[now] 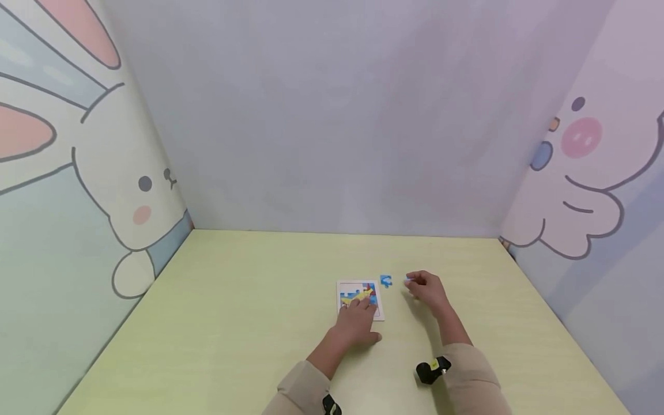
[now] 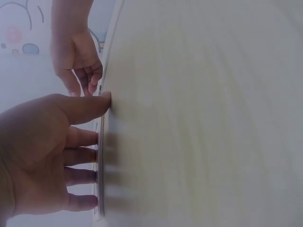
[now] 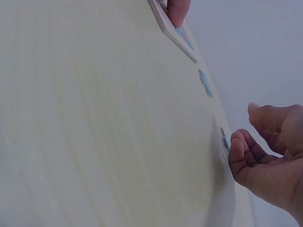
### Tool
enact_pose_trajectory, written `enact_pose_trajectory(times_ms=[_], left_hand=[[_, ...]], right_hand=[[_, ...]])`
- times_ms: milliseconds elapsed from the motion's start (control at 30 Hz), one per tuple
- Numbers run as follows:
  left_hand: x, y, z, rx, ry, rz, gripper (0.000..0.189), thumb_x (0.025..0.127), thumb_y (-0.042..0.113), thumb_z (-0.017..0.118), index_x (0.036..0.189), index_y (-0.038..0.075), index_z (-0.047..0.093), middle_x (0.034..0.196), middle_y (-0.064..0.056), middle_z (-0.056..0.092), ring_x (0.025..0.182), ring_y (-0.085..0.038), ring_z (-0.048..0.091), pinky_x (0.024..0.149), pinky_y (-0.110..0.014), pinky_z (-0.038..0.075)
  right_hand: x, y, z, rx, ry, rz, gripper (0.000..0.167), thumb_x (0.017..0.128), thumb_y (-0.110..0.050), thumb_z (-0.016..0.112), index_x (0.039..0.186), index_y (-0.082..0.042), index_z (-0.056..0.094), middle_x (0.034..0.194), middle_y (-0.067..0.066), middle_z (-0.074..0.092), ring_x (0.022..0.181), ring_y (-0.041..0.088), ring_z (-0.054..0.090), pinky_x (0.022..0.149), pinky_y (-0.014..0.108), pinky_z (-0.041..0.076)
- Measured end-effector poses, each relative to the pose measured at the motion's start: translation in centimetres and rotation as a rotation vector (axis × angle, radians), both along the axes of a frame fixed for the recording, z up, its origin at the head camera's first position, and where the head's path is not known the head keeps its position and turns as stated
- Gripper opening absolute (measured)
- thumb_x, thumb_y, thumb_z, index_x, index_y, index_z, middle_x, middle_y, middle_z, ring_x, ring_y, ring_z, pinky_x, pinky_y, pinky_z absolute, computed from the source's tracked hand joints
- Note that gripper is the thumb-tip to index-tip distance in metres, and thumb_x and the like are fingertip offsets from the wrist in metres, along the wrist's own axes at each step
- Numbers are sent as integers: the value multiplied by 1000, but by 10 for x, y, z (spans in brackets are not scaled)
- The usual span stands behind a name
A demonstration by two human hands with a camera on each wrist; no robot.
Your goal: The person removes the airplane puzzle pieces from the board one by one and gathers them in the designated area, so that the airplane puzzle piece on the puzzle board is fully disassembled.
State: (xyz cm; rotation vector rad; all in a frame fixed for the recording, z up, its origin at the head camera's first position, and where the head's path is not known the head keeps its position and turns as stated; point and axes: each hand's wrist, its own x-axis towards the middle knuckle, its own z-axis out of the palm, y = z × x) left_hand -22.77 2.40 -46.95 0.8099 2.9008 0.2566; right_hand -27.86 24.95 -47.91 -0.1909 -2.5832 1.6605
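A jigsaw puzzle in a white-framed tray (image 1: 381, 314) lies on the table, its filled part showing yellow, blue and red. My left hand (image 1: 356, 324) rests on the near part of this tray, fingers straight, and covers some of the picture. In the left wrist view the left hand's (image 2: 42, 151) fingertips touch the tray's (image 2: 100, 208) face. My right hand (image 1: 426, 290) is at a blue puzzle piece (image 1: 407, 279), mostly hidden in the head view. In the right wrist view this piece (image 3: 225, 138) lies beside the right hand's (image 3: 272, 151) bent fingers, with the thumb apart from them.
Another blue puzzle piece (image 1: 386, 280) lies on the table between the tray and the right hand. The pale yellow table (image 1: 249, 300) is bounded by a plain back wall (image 1: 332, 127) and side walls with cartoon animals.
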Motion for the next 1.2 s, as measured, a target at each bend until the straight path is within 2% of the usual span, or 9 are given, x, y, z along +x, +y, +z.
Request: enact_pose_trajectory(times_ms=[333, 567, 700, 900, 1200], left_hand=[[0, 0, 0, -3, -33, 18, 68, 89, 45, 72, 143, 10, 53, 150, -8, 47, 137, -30, 43, 105, -51, 42], [-2, -1, 1, -9, -21, 5, 68, 89, 45, 72, 143, 9, 53, 150, -8, 47, 136, -30, 44, 104, -51, 43], [-2, -2, 1, -4, -23, 0, 70, 89, 45, 72, 145, 8, 51, 152, -8, 46, 137, -31, 43, 104, -52, 43], [-1, -1, -1, -5, -34, -7, 72, 90, 45, 71, 148, 8, 48, 154, -7, 43, 140, -31, 41, 105, -53, 41], [1, -1, 4, -30, -7, -13, 72, 90, 46, 70, 147, 8, 49, 153, -7, 44, 139, -29, 42, 104, -51, 43]], right_hand=[[-4, -31, 0, -65, 30, 57, 29, 96, -6, 65, 119, 11, 62, 97, 13, 66, 76, 13, 58, 65, 24, 51], [-7, -52, 4, -66, 30, 124, 28, 96, -7, 65, 118, 11, 63, 97, 13, 65, 82, 16, 60, 70, 25, 51], [-8, -62, 2, -47, 23, 146, 27, 95, -5, 66, 117, 11, 63, 96, 14, 65, 83, 17, 59, 70, 25, 51], [-10, -73, -3, 27, -25, 119, 23, 91, -2, 68, 112, 9, 65, 90, 12, 63, 78, 19, 57, 68, 28, 49], [-13, -77, 0, 107, -55, 105, 24, 87, 1, 69, 110, 8, 67, 87, 13, 62, 74, 20, 56, 64, 28, 47]])
